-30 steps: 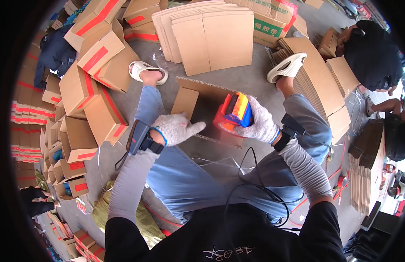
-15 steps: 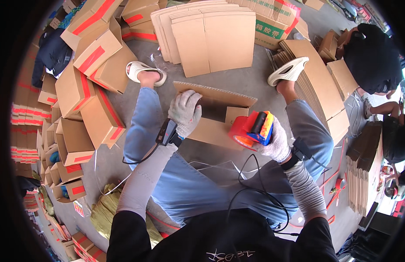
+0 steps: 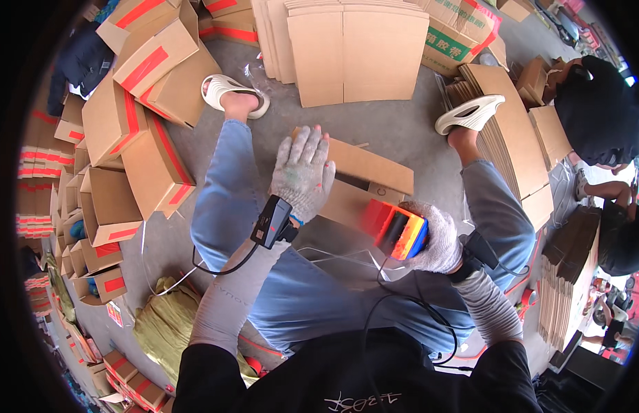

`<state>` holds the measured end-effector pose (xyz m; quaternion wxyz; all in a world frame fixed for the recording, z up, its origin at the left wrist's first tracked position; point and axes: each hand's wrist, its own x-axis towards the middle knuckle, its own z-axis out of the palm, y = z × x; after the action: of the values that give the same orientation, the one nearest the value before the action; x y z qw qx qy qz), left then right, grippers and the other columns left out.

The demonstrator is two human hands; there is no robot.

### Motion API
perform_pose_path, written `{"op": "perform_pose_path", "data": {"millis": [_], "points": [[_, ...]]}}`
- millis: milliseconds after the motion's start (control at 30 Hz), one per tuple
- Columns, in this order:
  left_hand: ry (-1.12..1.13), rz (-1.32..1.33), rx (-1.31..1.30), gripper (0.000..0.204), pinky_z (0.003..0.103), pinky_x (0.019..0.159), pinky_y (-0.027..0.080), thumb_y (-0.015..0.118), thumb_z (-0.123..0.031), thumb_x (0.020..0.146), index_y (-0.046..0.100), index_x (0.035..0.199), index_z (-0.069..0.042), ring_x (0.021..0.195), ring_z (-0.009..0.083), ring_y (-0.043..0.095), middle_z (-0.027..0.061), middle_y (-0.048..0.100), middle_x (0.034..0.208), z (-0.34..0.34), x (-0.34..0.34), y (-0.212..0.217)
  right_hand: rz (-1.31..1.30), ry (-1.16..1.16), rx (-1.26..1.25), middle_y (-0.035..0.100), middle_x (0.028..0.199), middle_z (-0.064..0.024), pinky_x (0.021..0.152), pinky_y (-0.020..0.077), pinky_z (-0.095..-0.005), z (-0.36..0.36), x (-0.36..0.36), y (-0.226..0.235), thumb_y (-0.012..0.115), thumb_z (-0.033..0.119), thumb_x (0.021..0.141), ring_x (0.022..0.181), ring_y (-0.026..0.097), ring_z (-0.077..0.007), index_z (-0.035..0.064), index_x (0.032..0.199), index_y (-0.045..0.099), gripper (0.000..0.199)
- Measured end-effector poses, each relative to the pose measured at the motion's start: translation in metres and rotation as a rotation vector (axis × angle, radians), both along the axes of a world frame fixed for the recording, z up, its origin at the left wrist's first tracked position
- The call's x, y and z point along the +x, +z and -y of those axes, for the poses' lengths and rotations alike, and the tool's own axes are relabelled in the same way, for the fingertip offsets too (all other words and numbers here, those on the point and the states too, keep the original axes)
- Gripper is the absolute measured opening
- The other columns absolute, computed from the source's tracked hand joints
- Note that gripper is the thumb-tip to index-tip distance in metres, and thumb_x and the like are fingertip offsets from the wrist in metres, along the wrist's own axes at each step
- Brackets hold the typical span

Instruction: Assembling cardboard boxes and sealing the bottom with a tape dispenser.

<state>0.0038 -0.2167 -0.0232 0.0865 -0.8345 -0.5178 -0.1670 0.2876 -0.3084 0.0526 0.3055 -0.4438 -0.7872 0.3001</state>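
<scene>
A brown cardboard box (image 3: 343, 201) sits on the floor between my legs, its far flap (image 3: 374, 165) folded inward and a dark gap showing at the right. My left hand (image 3: 302, 172), in a grey knit glove, lies flat over the box's left part with its fingers stretched out. A red, blue and yellow tape dispenser (image 3: 400, 233) with a black roller is in my gloved right hand (image 3: 436, 237). It is just over the box's near right edge, slightly blurred; whether its tape touches the cardboard I cannot tell.
Flattened cartons (image 3: 357, 58) stand upright beyond my feet, and more cartons (image 3: 505, 131) lean at the right. Taped boxes (image 3: 154, 168) pile up at the left. A cable (image 3: 402, 297) hangs over my lap. A person in black (image 3: 598, 110) is at the far right.
My left hand has moved forward and flattened, and the raised far flap has come down. My right hand has lowered the tape dispenser a little toward me and turned it.
</scene>
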Motion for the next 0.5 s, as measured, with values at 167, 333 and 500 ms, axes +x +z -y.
{"op": "perform_pose_path", "data": {"millis": [167,333,500], "points": [[0.026,-0.023,-0.137,0.062,0.047,0.122,0.023,0.046,-0.036,0.101,0.04,0.153,-0.003,0.147,0.0291,0.035,0.0145,0.039,0.159,0.011,0.0,-0.009,-0.01,-0.123,-0.153,0.069,0.109,-0.0188,0.088,0.0555,-0.0412,-0.013,0.002,0.011,0.091,0.031,0.061,0.099,0.071,-0.0383,0.0026,0.132,0.055,0.084],[0.056,-0.045,-0.164,0.063,0.047,0.122,0.021,0.044,-0.036,0.102,0.038,0.154,-0.001,0.149,0.0311,0.032,0.0166,0.037,0.16,0.012,0.004,-0.006,0.251,-0.139,-0.177,0.07,0.1,-0.0177,0.081,0.0566,-0.0382,-0.058,-0.028,0.046,0.09,0.032,0.065,0.091,0.072,-0.0334,0.0047,0.129,0.056,0.077],[-0.024,0.116,-0.255,0.063,0.044,0.121,0.025,0.044,-0.04,0.104,0.041,0.151,0.001,0.147,0.0308,0.037,0.0182,0.044,0.156,0.021,-0.007,-0.011,0.397,-0.023,-0.203,0.071,0.098,-0.0197,0.077,0.0571,-0.0424,-0.078,-0.045,0.039,0.085,0.038,0.068,0.09,0.072,-0.0372,0.0082,0.128,0.058,0.072]]}}
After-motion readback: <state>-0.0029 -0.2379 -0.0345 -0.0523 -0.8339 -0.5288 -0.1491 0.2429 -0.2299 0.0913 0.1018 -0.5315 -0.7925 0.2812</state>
